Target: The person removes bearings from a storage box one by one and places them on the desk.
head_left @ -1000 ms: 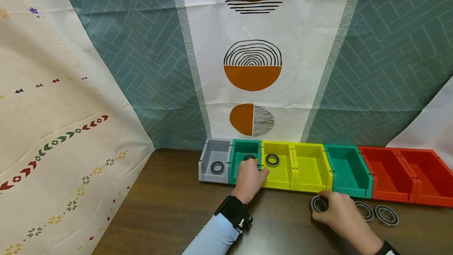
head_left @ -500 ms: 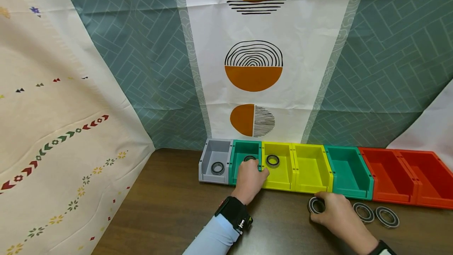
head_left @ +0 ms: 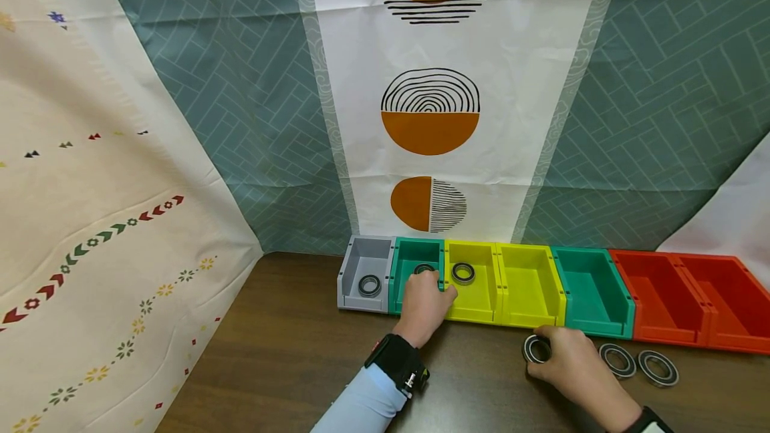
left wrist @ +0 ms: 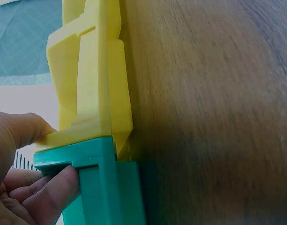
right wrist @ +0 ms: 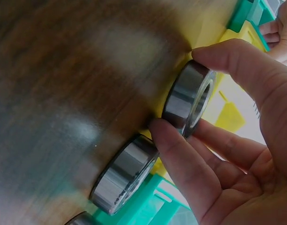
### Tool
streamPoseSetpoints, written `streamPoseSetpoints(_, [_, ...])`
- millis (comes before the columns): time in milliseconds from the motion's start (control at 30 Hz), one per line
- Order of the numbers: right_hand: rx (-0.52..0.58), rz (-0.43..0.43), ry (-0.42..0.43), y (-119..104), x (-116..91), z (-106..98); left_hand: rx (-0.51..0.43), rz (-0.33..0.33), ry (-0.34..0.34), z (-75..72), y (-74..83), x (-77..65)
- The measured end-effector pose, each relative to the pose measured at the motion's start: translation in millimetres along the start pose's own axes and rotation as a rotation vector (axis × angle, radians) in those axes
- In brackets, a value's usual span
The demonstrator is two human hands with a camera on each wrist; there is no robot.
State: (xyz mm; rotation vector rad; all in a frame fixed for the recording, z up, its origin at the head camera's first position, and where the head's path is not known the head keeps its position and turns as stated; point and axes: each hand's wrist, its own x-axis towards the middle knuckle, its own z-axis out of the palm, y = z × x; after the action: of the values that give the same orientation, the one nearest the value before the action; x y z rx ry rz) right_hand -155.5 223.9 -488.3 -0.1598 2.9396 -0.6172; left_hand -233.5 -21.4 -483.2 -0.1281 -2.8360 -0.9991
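Observation:
My left hand (head_left: 421, 306) grips the side wall where a green bin (left wrist: 94, 152) meets a yellow bin (left wrist: 94, 122), its thumb on the yellow side and fingers inside the green one. Behind those fingers a ball bearing (head_left: 424, 267) in the green bin is partly hidden. My right hand (head_left: 571, 367) pinches another ball bearing (right wrist: 183, 101) by its outer rim, between thumb and fingertips, low at the table in front of the second yellow bin (head_left: 529, 286). Two larger bearings lie to its right, one (head_left: 617, 360) close to the hand and one (head_left: 658, 368) farther out.
The bins stand in a row along the back of the wooden table (head_left: 289, 353). A grey bin (head_left: 368, 259) and the first yellow bin each hold a bearing. Farther right come another green bin (head_left: 592, 286) and two red bins (head_left: 662, 293). Patterned cloth (head_left: 271, 119) hangs behind.
My right hand has shifted slightly left with its bearing, opening a small gap to the nearer loose bearing. The left hand has stayed put on the bin wall.

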Motion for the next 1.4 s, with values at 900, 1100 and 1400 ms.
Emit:
streamPoseSetpoints(900, [-0.029,-0.069,0.194,-24.4,8.3,-52.8,-0.022,0.033,-0.002,-2.8,-2.0,-0.2])
streamPoseSetpoints(1100, [-0.046,-0.044,0.338,-19.1,24.6,-66.8,-0.017,0.023,-0.003,-2.8,-2.2,0.4])
streamPoseSetpoints(1400, [-0.045,0.059,0.335,-5.4,45.0,-62.8,-0.020,0.013,-0.012,-0.9,-1.1,0.5])
